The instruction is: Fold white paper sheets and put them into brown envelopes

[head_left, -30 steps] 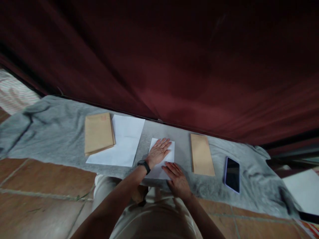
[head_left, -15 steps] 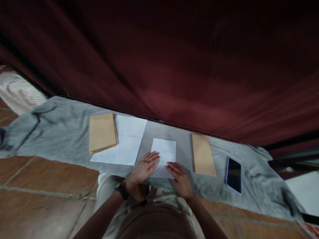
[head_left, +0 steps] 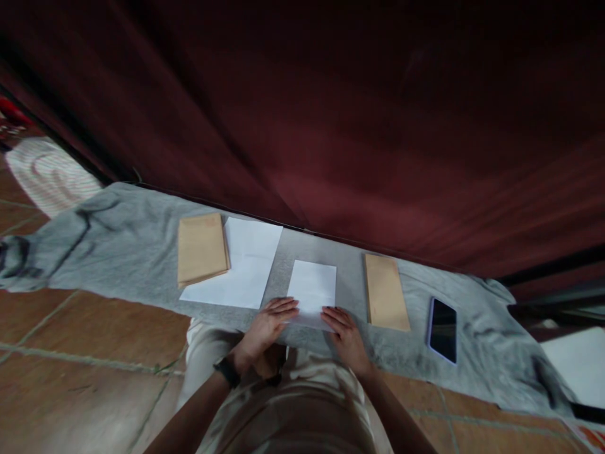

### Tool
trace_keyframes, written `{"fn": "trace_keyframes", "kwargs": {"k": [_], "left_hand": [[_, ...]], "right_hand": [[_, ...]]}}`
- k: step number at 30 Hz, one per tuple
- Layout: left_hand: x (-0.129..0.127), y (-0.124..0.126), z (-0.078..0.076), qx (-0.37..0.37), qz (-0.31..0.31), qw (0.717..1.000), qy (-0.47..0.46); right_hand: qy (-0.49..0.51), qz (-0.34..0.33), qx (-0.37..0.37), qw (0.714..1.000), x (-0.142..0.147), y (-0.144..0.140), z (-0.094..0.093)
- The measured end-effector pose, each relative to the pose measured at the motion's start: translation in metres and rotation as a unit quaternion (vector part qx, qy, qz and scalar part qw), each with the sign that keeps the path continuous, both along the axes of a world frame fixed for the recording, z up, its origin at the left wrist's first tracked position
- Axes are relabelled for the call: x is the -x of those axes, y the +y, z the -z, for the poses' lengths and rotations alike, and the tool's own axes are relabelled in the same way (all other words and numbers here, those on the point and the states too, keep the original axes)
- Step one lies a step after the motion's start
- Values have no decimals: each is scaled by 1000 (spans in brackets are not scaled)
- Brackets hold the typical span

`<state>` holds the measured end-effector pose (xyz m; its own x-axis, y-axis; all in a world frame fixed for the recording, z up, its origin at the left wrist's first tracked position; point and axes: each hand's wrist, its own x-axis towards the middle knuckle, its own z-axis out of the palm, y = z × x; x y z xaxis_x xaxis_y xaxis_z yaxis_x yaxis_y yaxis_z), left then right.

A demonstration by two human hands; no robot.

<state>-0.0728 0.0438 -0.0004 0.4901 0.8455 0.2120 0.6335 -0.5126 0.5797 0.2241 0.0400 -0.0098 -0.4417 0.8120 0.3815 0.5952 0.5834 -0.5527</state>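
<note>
Dark red fabric [head_left: 302,139] rises behind the gray cloth [head_left: 350,287] in front of you. A second ago your left hand [head_left: 267,325] lay spread across the small white sheet [head_left: 312,284]; now it has drawn back to the sheet's near left side, fingers straight and together over the edge. Your right hand [head_left: 348,337] stays by the near right side, fingertips on the paper. Whether either thumb pinches from below, you cannot tell from this view. The sheet lies on the cloth between your hands, its far part uncovered.

To your left, a narrow strip of cloth separates it from the larger white sheet [head_left: 253,258], which is partly under a brown paper stack [head_left: 202,249]. On your right, a wider strip runs to the narrow brown stack [head_left: 386,293], with the phone [head_left: 443,331] beyond. The sheet's near edge sits close to the cloth's front edge.
</note>
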Motion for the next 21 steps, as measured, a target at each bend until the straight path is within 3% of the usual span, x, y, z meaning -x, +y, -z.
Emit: {"fn": "trace_keyframes", "kwargs": {"k": [7, 21], "left_hand": [[9, -9, 3, -3, -11, 1000, -29], [15, 2, 8, 12, -8, 997, -70]], "right_hand": [[6, 9, 8, 1000, -6, -6, -2], [17, 24, 23, 999, -3, -4, -6]]}}
